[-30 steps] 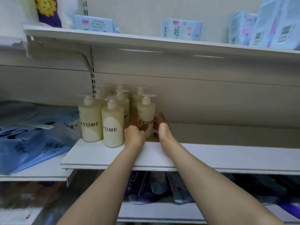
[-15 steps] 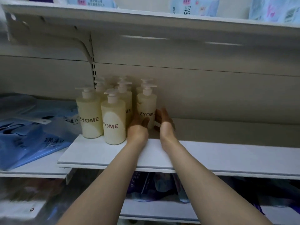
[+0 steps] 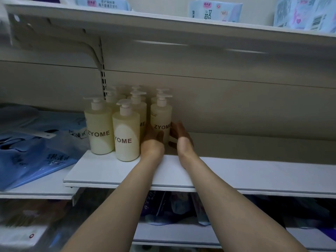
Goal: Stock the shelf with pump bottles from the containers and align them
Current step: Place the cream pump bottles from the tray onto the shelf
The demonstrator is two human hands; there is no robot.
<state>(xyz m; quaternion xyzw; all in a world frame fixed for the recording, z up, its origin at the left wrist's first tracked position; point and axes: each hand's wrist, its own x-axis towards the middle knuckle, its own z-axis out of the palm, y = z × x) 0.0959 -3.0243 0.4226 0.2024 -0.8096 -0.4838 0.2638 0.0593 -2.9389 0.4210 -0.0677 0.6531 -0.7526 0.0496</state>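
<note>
Several cream-coloured ZYOME pump bottles stand grouped at the left end of the white middle shelf (image 3: 236, 171). The rightmost front bottle (image 3: 161, 117) stands upright between my hands. My left hand (image 3: 152, 143) holds its lower left side, thumb across the front. From the right, my right hand (image 3: 181, 139) cups the base with curled fingers. Two more front bottles, one (image 3: 99, 130) and another (image 3: 126, 135), stand to the left, with further bottles behind them.
Blue plastic packs (image 3: 36, 142) lie on the lower shelf section at left. The top shelf (image 3: 163, 24) carries pale blue packets (image 3: 216, 12). Dark packaged goods sit under the middle shelf. To the right of the bottles the shelf surface is bare.
Both hands stay around the base of the rightmost bottle. The view has dropped slightly, so the shelf and bottles sit higher in frame than one second ago.
</note>
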